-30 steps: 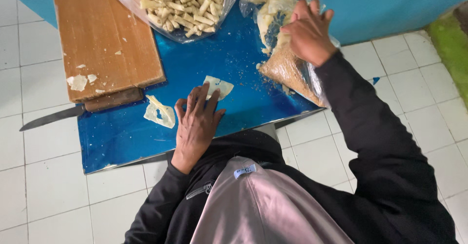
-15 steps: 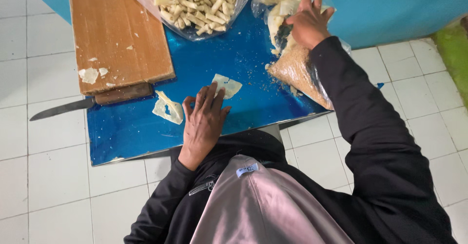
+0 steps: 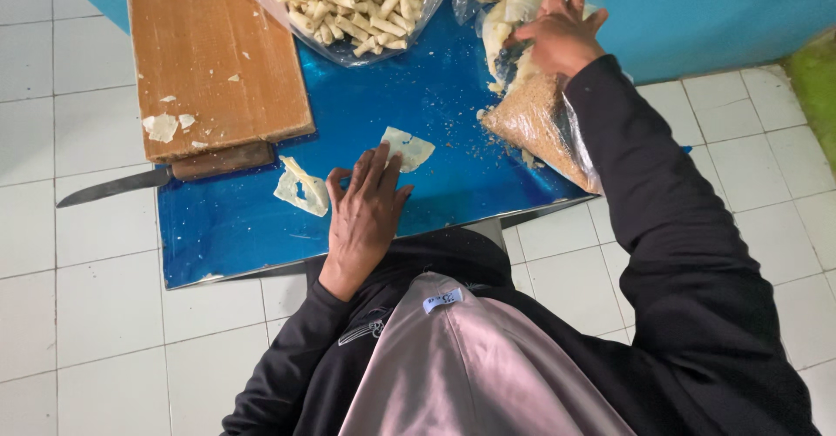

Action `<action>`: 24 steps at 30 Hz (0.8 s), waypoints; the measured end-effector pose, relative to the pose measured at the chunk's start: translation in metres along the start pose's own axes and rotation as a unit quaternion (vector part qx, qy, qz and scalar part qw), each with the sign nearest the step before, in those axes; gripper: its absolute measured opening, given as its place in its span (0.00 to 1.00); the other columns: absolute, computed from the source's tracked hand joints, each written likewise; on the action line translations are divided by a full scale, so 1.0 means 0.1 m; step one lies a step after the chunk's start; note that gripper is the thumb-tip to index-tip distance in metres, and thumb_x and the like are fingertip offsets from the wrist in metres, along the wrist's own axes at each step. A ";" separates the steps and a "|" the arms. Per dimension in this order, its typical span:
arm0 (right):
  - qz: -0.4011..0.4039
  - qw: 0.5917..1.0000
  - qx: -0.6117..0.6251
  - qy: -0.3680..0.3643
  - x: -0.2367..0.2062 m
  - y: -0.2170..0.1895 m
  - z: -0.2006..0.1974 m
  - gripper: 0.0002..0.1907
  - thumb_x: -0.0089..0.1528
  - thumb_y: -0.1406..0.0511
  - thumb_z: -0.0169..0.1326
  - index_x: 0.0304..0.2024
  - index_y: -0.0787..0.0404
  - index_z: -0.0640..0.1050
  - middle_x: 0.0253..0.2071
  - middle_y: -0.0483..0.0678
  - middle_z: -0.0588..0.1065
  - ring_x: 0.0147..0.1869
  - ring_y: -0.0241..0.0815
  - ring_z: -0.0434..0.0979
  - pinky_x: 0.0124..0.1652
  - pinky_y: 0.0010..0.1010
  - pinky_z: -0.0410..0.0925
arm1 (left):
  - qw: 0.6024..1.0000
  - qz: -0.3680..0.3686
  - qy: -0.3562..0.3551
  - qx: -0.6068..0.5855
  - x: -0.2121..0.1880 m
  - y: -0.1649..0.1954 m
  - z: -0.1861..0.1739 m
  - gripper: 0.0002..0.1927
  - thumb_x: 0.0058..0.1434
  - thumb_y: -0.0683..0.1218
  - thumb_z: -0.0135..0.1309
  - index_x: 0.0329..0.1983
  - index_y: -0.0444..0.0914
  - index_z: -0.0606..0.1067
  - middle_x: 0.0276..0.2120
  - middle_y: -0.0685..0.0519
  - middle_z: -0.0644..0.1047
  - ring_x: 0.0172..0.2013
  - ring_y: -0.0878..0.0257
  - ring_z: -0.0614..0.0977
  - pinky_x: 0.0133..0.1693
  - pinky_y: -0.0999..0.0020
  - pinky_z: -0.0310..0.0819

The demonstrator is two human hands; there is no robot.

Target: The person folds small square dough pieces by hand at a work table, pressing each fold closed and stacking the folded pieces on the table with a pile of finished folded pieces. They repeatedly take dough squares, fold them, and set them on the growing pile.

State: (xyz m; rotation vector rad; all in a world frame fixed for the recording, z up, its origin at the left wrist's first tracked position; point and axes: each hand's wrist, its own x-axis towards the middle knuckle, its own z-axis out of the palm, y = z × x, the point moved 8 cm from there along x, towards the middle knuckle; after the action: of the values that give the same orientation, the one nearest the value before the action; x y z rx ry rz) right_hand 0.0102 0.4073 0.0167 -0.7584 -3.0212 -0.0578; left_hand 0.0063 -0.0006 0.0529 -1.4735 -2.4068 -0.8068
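Head view: the left hand (image 3: 364, 218) is lying flat, fingers spread, on the glossy blue tabletop (image 3: 435, 105), fingertips touching a pale thin wrapper scrap (image 3: 407, 148); a second torn wrapper piece (image 3: 301, 189) is lying just beside it. The right hand (image 3: 560, 33) is reaching into a clear plastic bag of brown crumbs (image 3: 535, 122); its grip is hidden. A clear bag of pale finished rolls (image 3: 348, 0) is sitting well filled. A steel knife (image 3: 165, 175) is resting against the brown wooden cutting board (image 3: 209, 53). Judging by this, much is done; scraps remain.

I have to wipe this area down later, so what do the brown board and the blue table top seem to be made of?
The brown rectangular board looks like unfinished wood: matte, with visible grain. The blue table top seems a smooth, glossy sheet, perhaps plastic or painted metal; it shows soft reflections.
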 end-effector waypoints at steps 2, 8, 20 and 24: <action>0.008 0.998 0.034 -0.049 -0.09 -0.02 -0.14 0.34 0.53 0.79 0.53 0.43 0.27 0.85 0.53 0.45 0.61 0.63 0.56 0.55 0.58 0.70 0.45 | 1.000 0.000 0.000 0.002 -0.01 0.00 0.01 0.25 0.66 0.50 0.57 0.63 0.35 0.71 0.66 0.45 0.70 0.65 0.55 0.69 0.59 0.48 0.56; -0.162 0.980 0.029 0.112 -0.98 -1.12 -0.69 0.30 0.60 0.77 0.57 0.43 0.27 0.86 0.43 0.40 0.63 0.52 0.43 0.62 0.55 0.58 0.51 | 1.000 0.001 -0.004 0.007 -0.04 0.00 0.04 0.27 0.65 0.52 0.57 0.64 0.37 0.71 0.66 0.45 0.69 0.66 0.54 0.69 0.59 0.47 0.56; -0.235 0.929 -0.193 0.210 -1.78 -2.22 -0.67 0.27 0.67 0.67 0.50 0.69 0.43 0.72 0.55 0.41 0.66 0.58 0.43 0.63 0.57 0.52 0.54 | 1.000 0.005 0.003 0.020 -0.06 0.03 0.05 0.27 0.65 0.55 0.58 0.63 0.38 0.72 0.67 0.45 0.68 0.66 0.55 0.68 0.59 0.47 0.56; -0.247 0.943 -0.104 0.198 -1.82 -2.25 -0.59 0.30 0.67 0.68 0.50 0.71 0.40 0.70 0.55 0.43 0.66 0.56 0.46 0.63 0.55 0.53 0.54 | 1.000 0.000 -0.004 0.016 -0.06 0.03 0.05 0.27 0.64 0.55 0.59 0.63 0.38 0.72 0.67 0.45 0.69 0.66 0.54 0.69 0.59 0.47 0.56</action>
State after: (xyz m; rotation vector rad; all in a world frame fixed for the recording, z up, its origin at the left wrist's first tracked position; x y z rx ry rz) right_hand 0.0653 0.1205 0.0625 0.0336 -2.7486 -0.4825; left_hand 0.0120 -0.0016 0.0474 -1.4692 -2.4140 -0.7604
